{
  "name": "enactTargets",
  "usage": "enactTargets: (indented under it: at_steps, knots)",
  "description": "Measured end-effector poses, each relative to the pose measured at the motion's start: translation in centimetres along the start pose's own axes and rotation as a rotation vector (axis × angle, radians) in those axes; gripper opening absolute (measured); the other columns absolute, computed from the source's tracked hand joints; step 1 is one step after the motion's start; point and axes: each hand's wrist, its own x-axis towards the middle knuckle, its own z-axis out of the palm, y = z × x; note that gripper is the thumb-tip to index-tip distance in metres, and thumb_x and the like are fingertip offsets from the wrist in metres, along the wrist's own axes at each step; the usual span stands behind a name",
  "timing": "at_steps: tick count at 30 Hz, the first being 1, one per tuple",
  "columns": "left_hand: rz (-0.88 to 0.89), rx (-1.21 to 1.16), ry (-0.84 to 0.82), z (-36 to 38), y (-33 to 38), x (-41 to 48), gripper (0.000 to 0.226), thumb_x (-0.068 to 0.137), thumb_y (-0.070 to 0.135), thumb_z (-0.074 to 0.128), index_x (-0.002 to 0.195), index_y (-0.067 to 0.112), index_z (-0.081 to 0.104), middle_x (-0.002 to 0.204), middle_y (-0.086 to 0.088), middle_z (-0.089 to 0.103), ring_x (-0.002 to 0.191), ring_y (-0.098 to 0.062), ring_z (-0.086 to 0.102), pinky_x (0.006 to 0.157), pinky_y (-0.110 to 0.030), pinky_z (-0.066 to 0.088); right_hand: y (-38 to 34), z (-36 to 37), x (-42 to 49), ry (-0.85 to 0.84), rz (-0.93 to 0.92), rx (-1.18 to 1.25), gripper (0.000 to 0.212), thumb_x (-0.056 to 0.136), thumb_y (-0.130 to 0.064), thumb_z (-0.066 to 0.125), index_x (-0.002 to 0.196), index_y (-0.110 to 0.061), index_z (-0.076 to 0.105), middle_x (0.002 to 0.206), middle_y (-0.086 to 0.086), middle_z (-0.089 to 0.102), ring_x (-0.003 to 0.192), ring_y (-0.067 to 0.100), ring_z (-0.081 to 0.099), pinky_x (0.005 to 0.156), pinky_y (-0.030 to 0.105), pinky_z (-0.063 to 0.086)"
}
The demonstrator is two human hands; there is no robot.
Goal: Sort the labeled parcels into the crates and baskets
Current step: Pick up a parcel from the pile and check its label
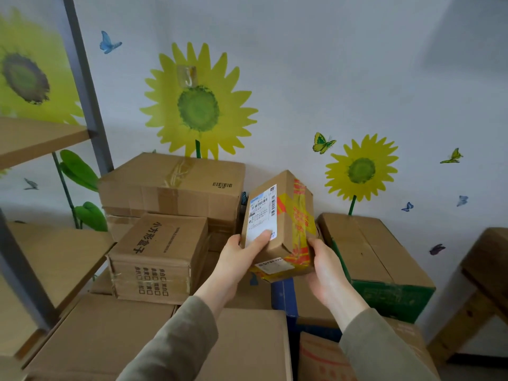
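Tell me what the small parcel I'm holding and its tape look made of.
The parcel looks like matte brown cardboard: folded flaps, creased edges. The tape seems a thin plastic film, yellow with red print, slightly shiny and wrinkled; it could be coated paper.

Stacked boxes (170,185) left, green-sided box (376,254) right, wall (330,78) behind.

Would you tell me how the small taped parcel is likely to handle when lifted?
Probably light: left hand and right hand hold the parcel up by its lower end. Likely stiff: its cardboard edges look square. The glossy tape may feel slippery.
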Motion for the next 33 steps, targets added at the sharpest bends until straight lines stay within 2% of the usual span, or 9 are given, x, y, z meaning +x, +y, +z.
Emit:
enactTargets:
  at_steps: [4,6,8,13,16,18,22,28,33]
  knots:
    - [0.014,-0.081,0.025,-0.2,-0.3,0.5,0.071,0.073,0.047,0.074,0.129,0.012,0.047,0.114,-0.002,0.065,0.099,-0.018,0.066,0.082,-0.037,0.057,0.2,0.1,0.2,0.01,-0.074,-0.091,0.02,0.102,-0.022,0.039,0.114,-0.018,0.054,0.104,0.005,0.067,0.094,0.02,0.064,0.071,0.031,0.054]
    - [0.041,-0.085,0.043,-0.3,-0.4,0.4,0.086,0.065,0.051,0.078,0.134,0.013,0.043,0.12,-0.002,0.063,0.104,-0.019,0.064,0.088,-0.041,0.055,0.5,0.0,0.4,0.049,-0.135,-0.178,0.032,0.102,-0.02,0.04,0.132,-0.026,0.047,0.119,0.001,0.061,0.107,0.02,0.06,0.085,0.037,0.053]
    - [0.057,-0.078,0.054,-0.4,-0.7,0.5,0.087,0.067,0.047,0.079,0.138,0.015,0.04,0.124,-0.002,0.061,0.108,-0.021,0.062,0.09,-0.044,0.053,0.4,0.1,0.4,0.061,-0.174,-0.287,0.039,0.102,-0.016,0.039,0.138,-0.028,0.045,0.126,-0.001,0.056,0.115,0.02,0.056,0.089,0.035,0.051]
    - [0.093,-0.058,0.077,-0.7,-1.0,0.2,0.054,0.089,0.022,0.064,0.138,0.016,0.043,0.125,-0.002,0.06,0.113,-0.021,0.058,0.093,-0.042,0.052,-0.1,-0.1,0.6,0.047,-0.058,-0.266,0.03,0.102,-0.026,0.041,0.127,-0.023,0.058,0.118,0.0,0.065,0.109,0.019,0.06,0.093,0.039,0.05]
    - [0.106,-0.066,0.075,-0.5,-0.9,-0.1,0.046,0.092,0.013,0.058,0.136,0.016,0.045,0.122,-0.002,0.06,0.111,-0.019,0.059,0.085,-0.031,0.054,-0.3,0.1,0.2,-0.029,-0.006,-0.186,0.032,0.1,-0.042,0.038,0.102,-0.026,0.066,0.093,-0.003,0.072,0.09,0.015,0.066,0.074,0.03,0.051]
    - [0.107,-0.081,0.081,-0.4,-0.9,-0.2,0.046,0.092,0.01,0.058,0.136,0.015,0.046,0.124,-0.004,0.06,0.111,-0.02,0.06,0.091,-0.036,0.053,0.0,0.1,0.2,-0.056,-0.004,-0.151,0.033,0.099,-0.046,0.035,0.095,-0.032,0.065,0.087,-0.008,0.071,0.085,0.011,0.066,0.07,0.027,0.05]
    - [0.11,-0.077,0.089,-0.4,-0.8,-0.1,0.043,0.089,0.01,0.061,0.131,0.017,0.051,0.121,-0.002,0.062,0.111,-0.021,0.06,0.094,-0.043,0.051,0.5,0.0,0.6,-0.067,-0.008,-0.125,0.027,0.099,-0.045,0.037,0.094,-0.035,0.062,0.09,-0.009,0.07,0.087,0.011,0.065,0.075,0.028,0.05]
    - [0.101,-0.08,0.093,-0.5,-0.9,-0.1,0.035,0.088,0.011,0.063,0.12,0.023,0.054,0.104,0.007,0.065,0.1,-0.017,0.065,0.088,-0.039,0.055,0.7,-0.1,0.9,-0.056,0.006,-0.115,0.027,0.098,-0.045,0.039,0.094,-0.034,0.063,0.086,-0.01,0.07,0.086,0.012,0.066,0.071,0.028,0.05]
    - [0.085,-0.094,0.093,-0.5,-1.0,-0.2,0.034,0.086,0.009,0.065,0.118,0.021,0.056,0.108,0.001,0.068,0.097,-0.02,0.067,0.087,-0.043,0.055,0.9,-0.3,1.2,-0.057,0.013,-0.104,0.031,0.099,-0.045,0.037,0.093,-0.032,0.064,0.078,-0.01,0.073,0.08,0.012,0.068,0.073,0.029,0.052]
